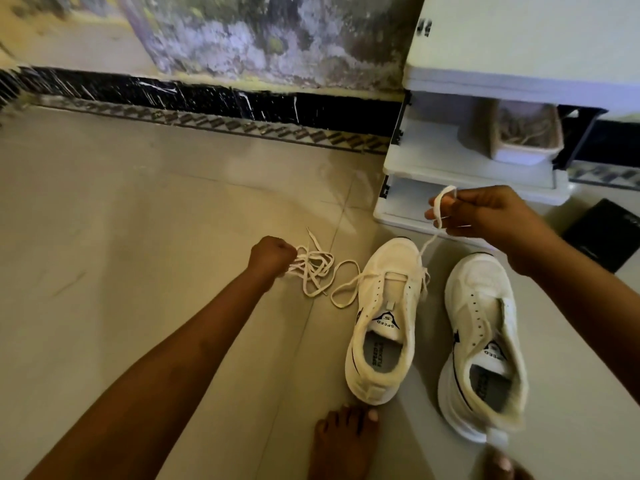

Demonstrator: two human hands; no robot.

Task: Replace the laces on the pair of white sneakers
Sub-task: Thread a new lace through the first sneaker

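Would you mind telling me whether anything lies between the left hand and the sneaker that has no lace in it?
Yes. The left hand grips a loose lace on the floor, and the partly laced sneaker stands between it and the unlaced sneaker. The right hand holds that shoe's lace end above its toe.

Two upright white sneakers side by side, laces loose.

Both bare arms reach forward and down. The left hand is curled into a fist low near the floor, knuckles up, gripping a bunch of loose lace. The right hand is raised higher, fingers curled, with a lace end looped over its fingertips. Bare toes show below.
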